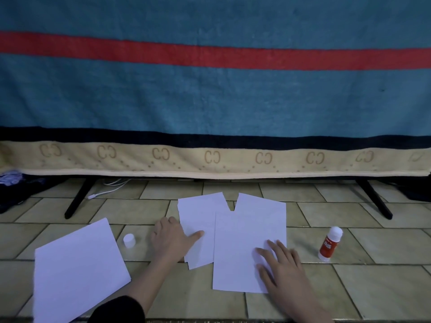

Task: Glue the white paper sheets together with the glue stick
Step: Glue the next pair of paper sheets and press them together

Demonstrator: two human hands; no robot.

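On the tiled floor (384, 248), at centre frame, two white paper sheets lie overlapped. The right sheet (250, 241) lies on top, its left edge covering the right margin of the left sheet (198, 220). The left sheet shows ragged, torn edges at its left side and bottom.

Left hand (169, 238): rests at 9 o'clock of the left sheet, thumb extended flat onto the paper, the other fingers loosely curled on the floor beside the sheet's edge. It grips nothing. A dark sleeve (119, 310) covers the forearm.

Right hand (283, 266): lies palm down on the lower right corner of the right sheet, fingers straight and spread, pressing the paper flat.

A third white sheet (79, 271) lies apart at 8 o'clock of the pair, rotated off square.

Glue stick (330, 244): stands uncapped on the floor at 3 o'clock of the right sheet, red label, white tip, untouched by either hand. Its white cap (129, 240) stands on the floor between the third sheet and the left hand.

At 12 o'clock, a blue blanket (210, 96) with a red stripe hangs over a black-legged frame (78, 199); a white cable (107, 190) lies beneath.
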